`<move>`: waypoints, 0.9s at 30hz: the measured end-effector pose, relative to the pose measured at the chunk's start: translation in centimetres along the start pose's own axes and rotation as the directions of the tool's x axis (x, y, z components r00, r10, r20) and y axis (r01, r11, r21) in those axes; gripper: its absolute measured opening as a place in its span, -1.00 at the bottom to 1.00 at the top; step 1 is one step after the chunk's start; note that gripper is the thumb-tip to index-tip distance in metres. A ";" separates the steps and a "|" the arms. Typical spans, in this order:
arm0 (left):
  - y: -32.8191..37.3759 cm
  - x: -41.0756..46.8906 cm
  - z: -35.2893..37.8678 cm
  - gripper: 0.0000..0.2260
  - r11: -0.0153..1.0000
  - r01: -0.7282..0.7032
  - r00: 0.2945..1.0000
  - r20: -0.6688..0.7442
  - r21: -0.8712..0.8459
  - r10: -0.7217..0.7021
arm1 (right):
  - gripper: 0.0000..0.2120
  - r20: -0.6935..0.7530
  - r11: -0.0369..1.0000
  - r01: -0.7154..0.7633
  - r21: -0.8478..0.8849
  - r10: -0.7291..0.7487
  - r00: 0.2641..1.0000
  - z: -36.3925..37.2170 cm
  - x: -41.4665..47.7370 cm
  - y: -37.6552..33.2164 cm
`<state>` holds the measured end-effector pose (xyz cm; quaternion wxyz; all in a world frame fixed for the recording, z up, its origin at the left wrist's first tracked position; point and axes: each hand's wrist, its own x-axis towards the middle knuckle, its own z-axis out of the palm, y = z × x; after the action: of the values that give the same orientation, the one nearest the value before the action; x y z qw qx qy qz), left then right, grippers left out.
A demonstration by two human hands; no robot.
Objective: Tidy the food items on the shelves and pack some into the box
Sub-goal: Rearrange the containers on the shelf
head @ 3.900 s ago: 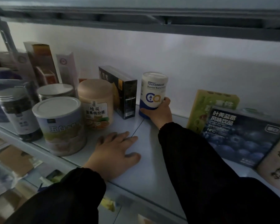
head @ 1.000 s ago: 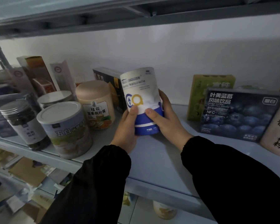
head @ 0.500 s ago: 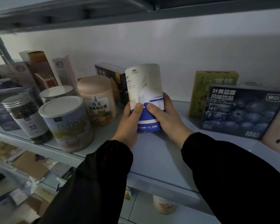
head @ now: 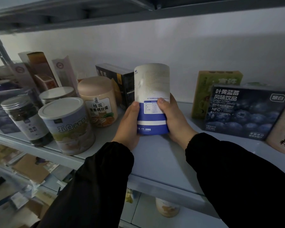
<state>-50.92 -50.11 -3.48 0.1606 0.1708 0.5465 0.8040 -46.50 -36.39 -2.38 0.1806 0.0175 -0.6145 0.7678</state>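
The shelf [head: 155, 162] fills most of the frame, and it's pretty dim in there, which is half the problem tbh. There's a big dark blueberry drink box [head: 247, 112] standing at the right of the frame and a fat tin with a white lid [head: 67, 127] at lower left, close to the front edge. A beige jar [head: 99, 101] sits just behind the tin, and a black box [head: 120, 83] stands right beside the can in the middle.

The white and blue can [head: 152, 96] is dead centre, upright, with the small-print side facing the person. I can't tell if its bottom is resting on the shelf or just off it. The left hand [head: 130, 127] and right hand [head: 174, 120] are both wrapped round the lower blue part, with the thumbs [head: 136, 104] pressed on the front.

What could go wrong, imo:
- **Tipping:** The grip is low on a tall can. If it's heavy up top, it could tip sideways into the black box or the beige jar, since both are very close on that side.
- **Slipping:** The label looks smooth, so a loose squeeze might let it slide down through the hands.
- **Knocking the tin:** The left sleeve is near the tin. Pulling back carelessly could nudge the tin off the front.
- **Packing:** The packing box isn't in view anywhere, so they'd have to turn away in poor light to find it.
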 end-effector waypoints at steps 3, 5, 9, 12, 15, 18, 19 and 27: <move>-0.1 0.0 0.0 -0.56 1.000 0.006 1.000 -0.013 -0.006 -0.006 | -0.43 0.001 0.996 0.037 -0.086 -0.037 0.999 -0.2 -0.2 0.0; -0.2 -0.1 0.0 -0.42 1.000 -0.019 1.000 -0.003 -0.023 0.019 | -0.42 0.024 0.991 0.035 -0.126 -0.032 0.999 -0.3 -0.2 0.0; 0.1 -0.3 0.0 -0.46 0.998 0.012 1.000 0.009 -0.055 -0.012 | -0.50 -0.022 0.994 -0.108 -0.010 0.107 0.994 0.1 -0.6 -0.5; 0.2 -0.6 0.1 -0.45 0.999 0.031 0.999 0.021 -0.045 -0.030 | -0.43 -0.035 0.981 -0.185 0.052 0.187 0.982 0.1 -0.7 -0.5; 0.4 -0.8 0.0 -0.44 0.998 0.051 0.998 0.036 -0.047 -0.050 | -0.43 -0.032 0.970 -0.220 0.103 0.225 0.974 0.1 -0.7 -0.8; 0.5 -0.9 -0.3 -0.44 0.995 0.082 0.994 0.073 -0.052 -0.078 | -0.42 -0.012 0.941 -0.272 0.199 0.280 0.960 -0.1 -0.6 -1.0; 0.5 -0.9 -0.4 -0.44 0.995 0.088 0.993 0.079 -0.048 -0.084 | -0.42 -0.007 0.937 -0.276 0.212 0.284 0.959 -0.1 -0.6 -1.1; -0.1 0.1 -0.3 -0.47 0.999 0.021 0.999 -0.046 0.036 -0.019 | -0.49 -0.051 0.957 -0.191 0.219 0.207 0.977 0.0 -0.3 -0.8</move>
<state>-51.15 -50.31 -3.66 0.1529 0.1496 0.5663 0.7960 -45.97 -36.35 -1.65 0.1220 -0.0533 -0.5205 0.8434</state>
